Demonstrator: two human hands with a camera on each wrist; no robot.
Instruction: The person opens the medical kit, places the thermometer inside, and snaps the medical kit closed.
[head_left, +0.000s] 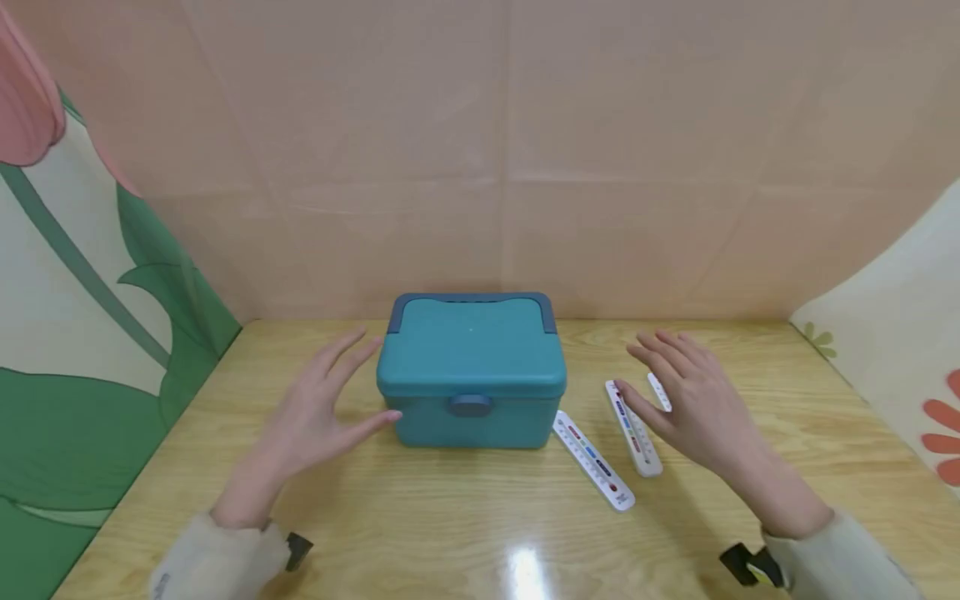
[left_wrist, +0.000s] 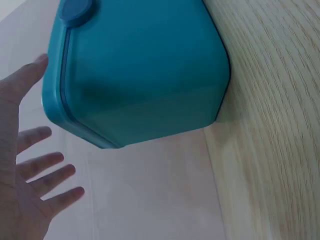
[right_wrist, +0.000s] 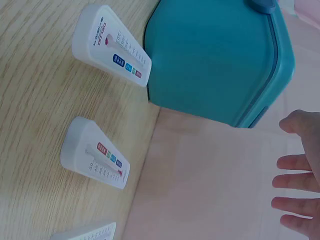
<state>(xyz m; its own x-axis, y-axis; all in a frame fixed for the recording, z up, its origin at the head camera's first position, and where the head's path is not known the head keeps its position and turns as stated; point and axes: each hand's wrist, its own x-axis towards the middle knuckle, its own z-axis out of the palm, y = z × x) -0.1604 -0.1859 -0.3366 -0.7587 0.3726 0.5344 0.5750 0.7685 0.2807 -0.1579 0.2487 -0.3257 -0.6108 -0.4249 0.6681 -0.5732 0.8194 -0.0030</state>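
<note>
On the table stands a closed, round-cornered teal box.

Bare table in front of box, hands can pass. Above box lid: open air. Behind box: wall close, tight. Left of box: free strip of table, left hand over it, thumb at box edge, contact unclear. Right of box: near thermometer just beside front corner, narrow lane, then middle thermometer and far thermometer, partly hidden by right hand.
</note>
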